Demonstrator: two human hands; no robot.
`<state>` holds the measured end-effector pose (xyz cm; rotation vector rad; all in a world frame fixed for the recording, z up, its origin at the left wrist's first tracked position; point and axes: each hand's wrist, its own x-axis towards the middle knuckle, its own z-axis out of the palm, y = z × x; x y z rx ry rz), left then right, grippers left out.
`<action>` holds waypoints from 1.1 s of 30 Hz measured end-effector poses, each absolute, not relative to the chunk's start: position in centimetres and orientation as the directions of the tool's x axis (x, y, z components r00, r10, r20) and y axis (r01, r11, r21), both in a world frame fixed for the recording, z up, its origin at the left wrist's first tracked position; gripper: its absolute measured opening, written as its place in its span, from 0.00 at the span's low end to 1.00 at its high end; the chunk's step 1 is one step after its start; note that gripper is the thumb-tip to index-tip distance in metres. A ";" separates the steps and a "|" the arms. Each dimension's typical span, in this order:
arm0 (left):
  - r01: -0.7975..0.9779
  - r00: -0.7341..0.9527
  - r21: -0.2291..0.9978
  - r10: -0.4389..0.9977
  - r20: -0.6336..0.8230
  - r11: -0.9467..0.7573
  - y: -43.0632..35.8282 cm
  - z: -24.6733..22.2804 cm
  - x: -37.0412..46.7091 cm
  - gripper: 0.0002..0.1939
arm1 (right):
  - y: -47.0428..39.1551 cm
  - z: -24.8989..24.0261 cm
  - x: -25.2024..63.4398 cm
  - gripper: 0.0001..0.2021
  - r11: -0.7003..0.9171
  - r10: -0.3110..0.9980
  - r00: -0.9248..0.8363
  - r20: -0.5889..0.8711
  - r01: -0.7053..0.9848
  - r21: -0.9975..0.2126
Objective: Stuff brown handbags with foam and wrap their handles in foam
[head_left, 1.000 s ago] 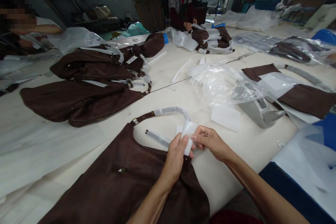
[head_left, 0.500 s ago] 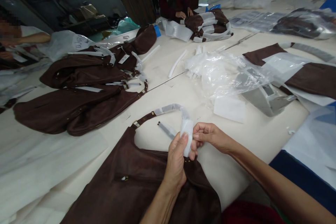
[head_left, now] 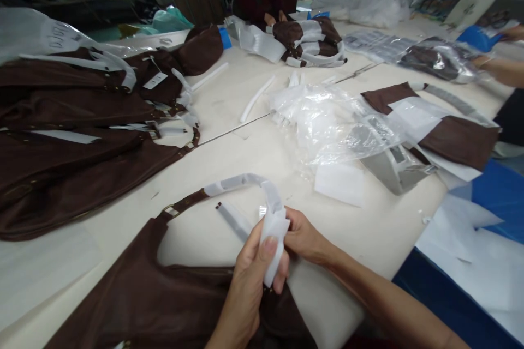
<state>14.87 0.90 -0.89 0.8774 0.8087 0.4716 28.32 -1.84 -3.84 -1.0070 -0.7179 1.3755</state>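
Observation:
A dark brown leather handbag (head_left: 135, 283) lies in front of me, its strap (head_left: 190, 200) arching up over the table. Much of that strap is covered in white wrapping. My left hand (head_left: 249, 267) is closed around the strap where a white foam wrap (head_left: 275, 234) goes round it, thumb pressed on top. At the wrap's right edge, my right hand (head_left: 303, 234) is closed with bent fingers; its fingertips are partly hidden behind the wrap. A second, narrow wrapped strip with a dark end (head_left: 233, 220) lies inside the strap's loop.
More brown handbags (head_left: 82, 158) are piled at left. Crumpled clear plastic (head_left: 319, 125), a white sheet (head_left: 339, 184) and a partly wrapped bag (head_left: 454, 136) lie at right. A blue container (head_left: 434, 294) stands at the table's right edge. Co-workers' hands (head_left: 275, 17) handle a bag at the back.
My view has turned right, so the piled bags sit further left. Both hands stay at the strap. My right fingers have moved behind the wrap's edge. A co-worker's arms now show at far right.

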 end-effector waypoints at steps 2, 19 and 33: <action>-0.004 0.607 0.831 0.662 -0.440 0.557 1.0 -0.4 15.2 0.36 | -1.5 -3.7 28.1 0.16 -0.137 0.970 0.129 -0.207 -0.413 -0.900; -0.078 0.546 0.934 0.798 -0.253 0.349 1.8 -2.5 16.3 0.37 | -2.6 -5.5 28.6 0.17 -0.228 0.946 0.102 -0.308 -0.465 -0.855; 0.678 0.165 0.735 0.967 -0.195 0.032 16.7 1.9 6.2 0.16 | -1.4 -6.3 29.7 0.15 -0.158 0.895 0.339 -0.289 -0.364 -0.918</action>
